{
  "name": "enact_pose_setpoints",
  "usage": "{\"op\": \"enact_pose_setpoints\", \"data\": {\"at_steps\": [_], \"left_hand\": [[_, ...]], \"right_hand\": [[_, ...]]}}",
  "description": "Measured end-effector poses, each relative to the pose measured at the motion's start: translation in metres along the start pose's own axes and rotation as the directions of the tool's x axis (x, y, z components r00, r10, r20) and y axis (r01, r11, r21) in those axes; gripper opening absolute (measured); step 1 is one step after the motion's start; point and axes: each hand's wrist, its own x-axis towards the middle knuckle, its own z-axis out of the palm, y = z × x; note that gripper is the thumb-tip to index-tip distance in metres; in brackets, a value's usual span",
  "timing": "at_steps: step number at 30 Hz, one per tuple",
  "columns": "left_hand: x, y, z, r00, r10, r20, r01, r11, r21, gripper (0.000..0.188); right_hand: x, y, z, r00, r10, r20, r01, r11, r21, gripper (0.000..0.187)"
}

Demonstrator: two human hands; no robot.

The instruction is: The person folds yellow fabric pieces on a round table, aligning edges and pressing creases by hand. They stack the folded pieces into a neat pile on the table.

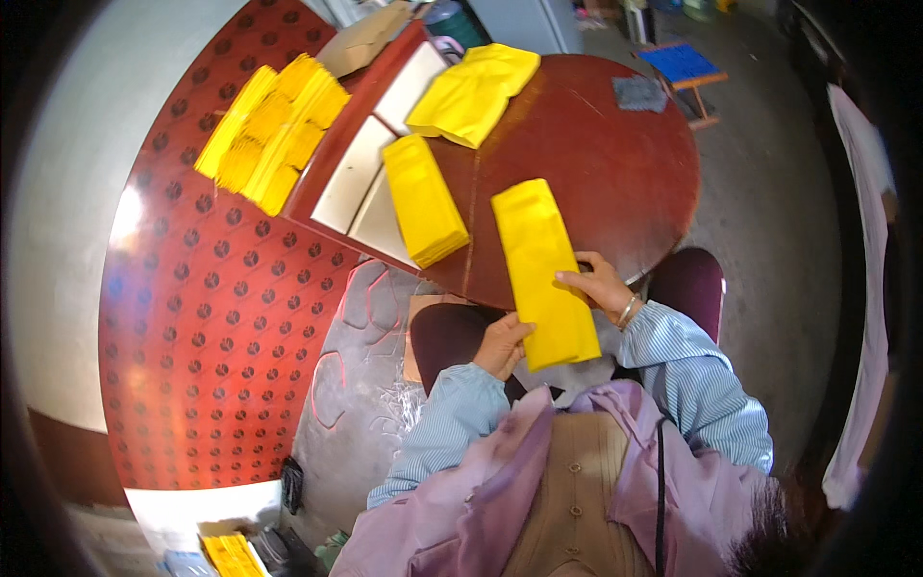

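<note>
A long, flat folded yellow piece (540,269), soft like cloth, is held between my two hands over the table's near edge. My left hand (504,344) pinches its lower left edge, thumb on top. On its right edge, my right hand (601,286) grips with the thumb above and the other fingers partly beneath. To the left lies a neat stack of folded yellow pieces (423,200), partly over a white panel. Farther back, a wider, less folded yellow piece (474,93) rests on the table.
The round dark-red table (596,144) bears a grey cloth (639,94) at its far right. Bundled yellow pieces (272,130) lie on a red patterned board (231,317) at left. A blue-topped folding stool (685,63) stands beyond. Red cord (332,385) lies on the floor.
</note>
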Motion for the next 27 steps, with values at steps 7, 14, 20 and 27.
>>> {"op": "enact_pose_setpoints", "data": {"at_steps": [7,14,20,27], "left_hand": [[-0.010,0.083,-0.055,0.922,0.364,-0.130,-0.283,0.865,0.414,0.045],[0.074,0.215,-0.165,0.691,0.615,-0.380,-0.407,0.765,0.499,0.029],[0.151,0.232,-0.207,0.638,0.647,-0.417,-0.393,0.740,0.547,0.037],[0.180,0.228,-0.193,0.516,0.795,-0.319,-0.316,0.523,0.792,0.054]], "right_hand": [[0.042,-0.029,-0.004,0.998,0.056,-0.008,-0.056,0.968,-0.244,0.059],[0.087,-0.062,-0.018,0.998,0.070,0.004,-0.064,0.924,-0.377,0.052],[0.092,-0.120,-0.024,0.987,-0.158,0.019,0.094,0.483,-0.870,0.064],[0.197,-0.125,0.102,0.830,-0.448,0.332,0.539,0.493,-0.682,0.071]]}}
